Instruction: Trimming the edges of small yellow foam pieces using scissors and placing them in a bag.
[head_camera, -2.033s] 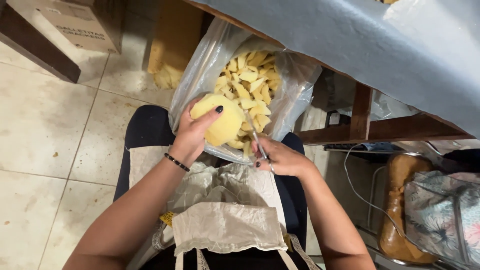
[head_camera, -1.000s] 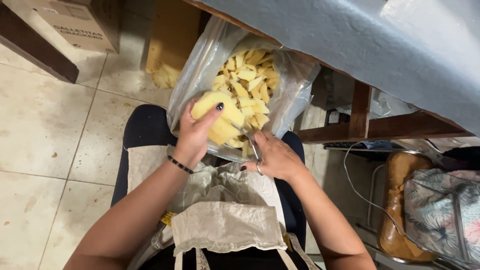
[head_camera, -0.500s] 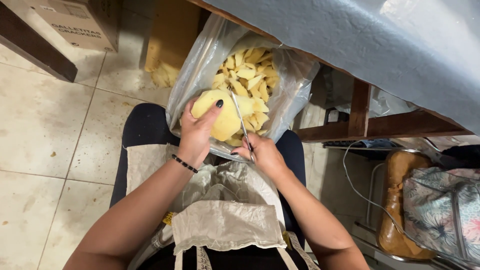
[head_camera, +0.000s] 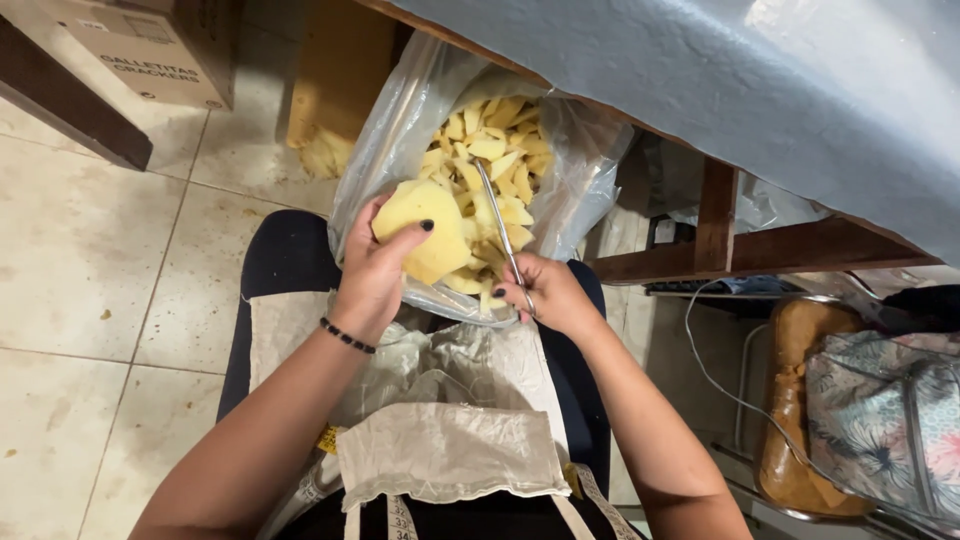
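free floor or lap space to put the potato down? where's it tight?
Bare tile floor lies left of the knee, below the cardboard box. Crowded: the plastic bag of cut pieces fills the space ahead; left hand holds the peeled potato, right hand the knife.

Count: two hands, left hand (head_camera: 375, 268) and right hand (head_camera: 548, 296), one large peeled yellow chunk (head_camera: 425, 226), one knife (head_camera: 500, 228), one clear plastic bag (head_camera: 385, 130) of many cut pieces (head_camera: 497, 140), one cardboard box (head_camera: 150, 45), one bracelet (head_camera: 347, 336).

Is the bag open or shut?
Open. The clear bag's mouth gapes toward the person, showing yellow cut pieces inside; the knife reaches into it.
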